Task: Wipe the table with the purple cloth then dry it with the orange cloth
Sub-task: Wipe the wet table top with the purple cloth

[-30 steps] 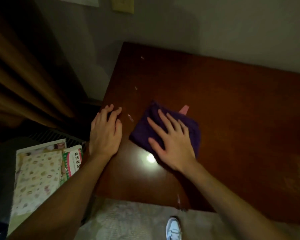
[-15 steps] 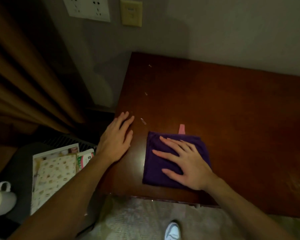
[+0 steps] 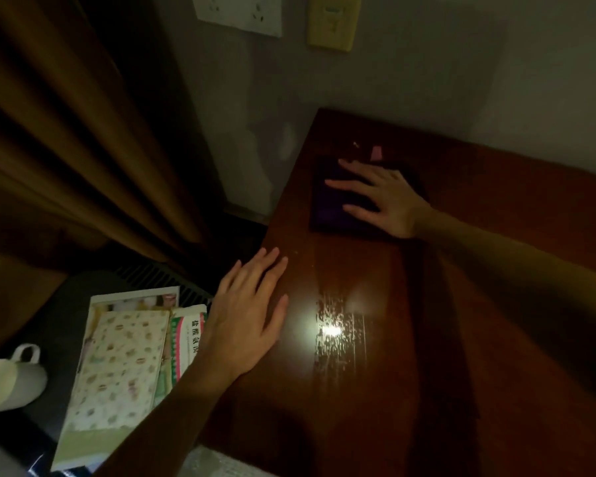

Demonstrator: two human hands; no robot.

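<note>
The purple cloth (image 3: 327,210), folded flat with a small pink tag at its far edge, lies near the far left corner of the dark wooden table (image 3: 461,321). My right hand (image 3: 379,197) presses on it with straight, spread fingers. Flat on the table's left edge, nearer to me, rests my left hand (image 3: 252,315), holding nothing. A wet streaked patch shines on the wood between the hands. No orange cloth is in view.
Left of the table, a stack of patterned books and a packet (image 3: 117,366) sits on a dark surface beside a pale mug (image 3: 7,380). Brown curtains (image 3: 66,149) hang at the left. The wall carries a socket and a switch.
My right hand has pushed the purple cloth away from the near edge toward the far left corner, leaving a wet trail. My left hand stays on the table's left edge.
</note>
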